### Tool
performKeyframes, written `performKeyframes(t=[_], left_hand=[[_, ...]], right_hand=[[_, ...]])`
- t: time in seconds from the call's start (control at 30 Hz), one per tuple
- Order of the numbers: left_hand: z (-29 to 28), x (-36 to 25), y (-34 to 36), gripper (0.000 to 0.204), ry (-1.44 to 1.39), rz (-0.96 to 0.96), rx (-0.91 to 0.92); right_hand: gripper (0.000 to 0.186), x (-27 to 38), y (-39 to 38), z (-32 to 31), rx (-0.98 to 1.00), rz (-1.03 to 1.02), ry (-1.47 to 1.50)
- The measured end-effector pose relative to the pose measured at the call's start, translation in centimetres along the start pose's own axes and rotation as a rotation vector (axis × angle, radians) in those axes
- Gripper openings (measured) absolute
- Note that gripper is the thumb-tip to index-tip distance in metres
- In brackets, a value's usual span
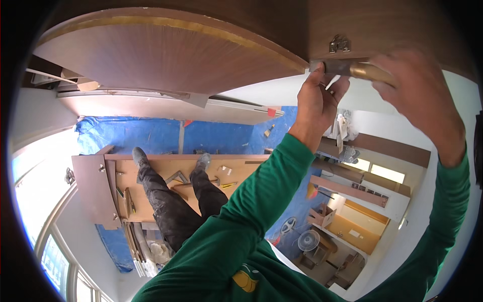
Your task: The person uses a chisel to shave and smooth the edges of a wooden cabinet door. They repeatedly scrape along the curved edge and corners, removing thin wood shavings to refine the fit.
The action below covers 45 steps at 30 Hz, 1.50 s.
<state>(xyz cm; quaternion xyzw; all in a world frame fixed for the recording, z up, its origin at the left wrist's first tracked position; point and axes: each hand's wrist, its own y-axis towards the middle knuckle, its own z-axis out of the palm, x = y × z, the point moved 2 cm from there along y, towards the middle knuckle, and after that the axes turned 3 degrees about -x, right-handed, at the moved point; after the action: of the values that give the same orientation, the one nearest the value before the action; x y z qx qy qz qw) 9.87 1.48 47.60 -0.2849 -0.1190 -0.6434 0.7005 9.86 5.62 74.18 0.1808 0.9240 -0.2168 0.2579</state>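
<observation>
Up at the cabinet, my right hand [422,90], smeared by motion, grips the handle of a chisel [338,67] with a broad grey blade and a brass-coloured collar. My left hand [319,98] pinches the blade near its tip, thumb raised. That tip lies at the corner where a curved brown panel [166,50] meets the brown cabinet board [392,30]. The panel's edge carries a yellowish strip. Just above the chisel, a metal hinge [339,44] is fixed to the board.
I stand on a long wooden cabinet [236,176] with a hammer [201,183], a metal square [176,177] and a yellow utility knife [229,185] about my feet. Blue sheeting [136,133] covers the floor below. A fan [308,240] stands lower right; windows [55,256] are left.
</observation>
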Motion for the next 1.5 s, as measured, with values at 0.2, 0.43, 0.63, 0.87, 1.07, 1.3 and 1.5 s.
performKeyframes(t=[0.2,0.43,0.63,0.87,1.07,1.3,1.5], left_hand=[[1.2,-2.2,-6.5,0.031,0.291,-0.029,0.158],[-0.7,-0.4,-3.7,0.01,0.108,-0.01,-0.111],[0.6,-1.0,-1.6,0.013,0.095,0.055,-0.058],[0.5,-1.3,-0.3,0.013,0.089,0.044,-0.063],[0.5,-1.4,0.5,0.011,0.083,0.012,-0.109],[0.4,-1.6,0.8,0.012,0.095,0.014,-0.131],[0.6,-1.9,1.0,0.012,0.121,0.027,-0.145]], right_hand=[[0.039,-1.6,-10.7,2.1,0.496,0.756,1.095],[0.041,0.4,-9.5,2.7,-0.056,0.13,0.215],[0.045,-0.7,-4.4,1.8,-0.062,-0.137,-0.215],[0.041,-0.9,-2.8,2.1,-0.043,-0.126,-0.227],[0.042,-1.0,-2.3,2.3,-0.034,-0.12,-0.226],[0.043,-1.3,-2.1,2.7,-0.023,-0.129,-0.222],[0.044,-1.8,-1.8,3.0,-0.024,-0.135,-0.202]])
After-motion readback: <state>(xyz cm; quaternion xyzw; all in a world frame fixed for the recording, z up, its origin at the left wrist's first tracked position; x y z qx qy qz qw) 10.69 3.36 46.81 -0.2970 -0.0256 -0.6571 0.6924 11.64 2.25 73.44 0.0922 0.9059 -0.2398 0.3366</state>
